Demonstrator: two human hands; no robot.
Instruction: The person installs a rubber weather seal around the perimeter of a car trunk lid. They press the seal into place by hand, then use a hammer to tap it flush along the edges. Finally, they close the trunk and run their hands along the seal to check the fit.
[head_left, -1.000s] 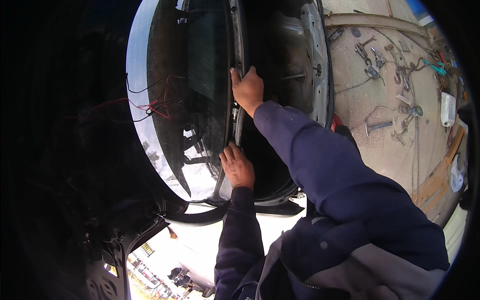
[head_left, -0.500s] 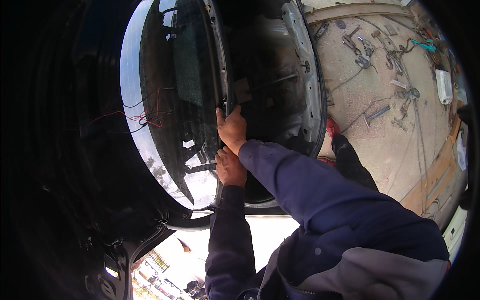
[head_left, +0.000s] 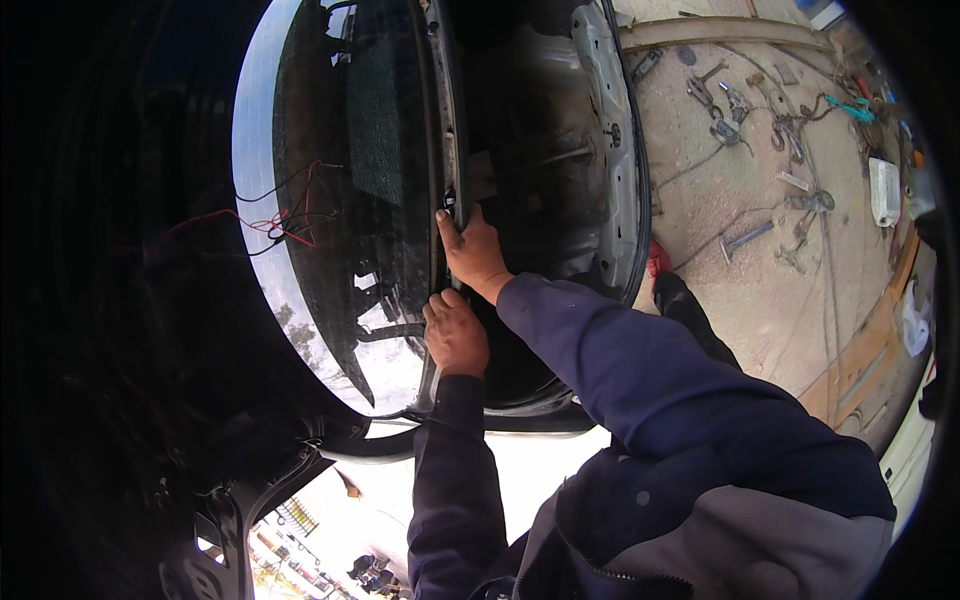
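Observation:
A car's rear window [head_left: 385,130] lies to the left of an open trunk [head_left: 520,200]. Between them runs a metal edge with a black rubber seal [head_left: 432,130] along it. My right hand [head_left: 474,252] straddles this edge, thumb on the window side and fingers on the trunk side, closed on the seal. Just nearer to me, my left hand [head_left: 457,335] is closed over the same edge with its fingers curled; the fingertips are partly hidden. Red and black wires [head_left: 285,225] show over the glass to the left.
The trunk's grey metal rim [head_left: 618,150] curves along the right. Beyond it, tools, among them a hammer [head_left: 745,240], and cables lie on the concrete floor [head_left: 700,170]. A wooden beam [head_left: 730,33] crosses the far side. A dark body panel [head_left: 120,350] fills the left.
My two hands, touching before, are now slightly apart along the edge. The whole view has shifted a little, so the window appears farther left.

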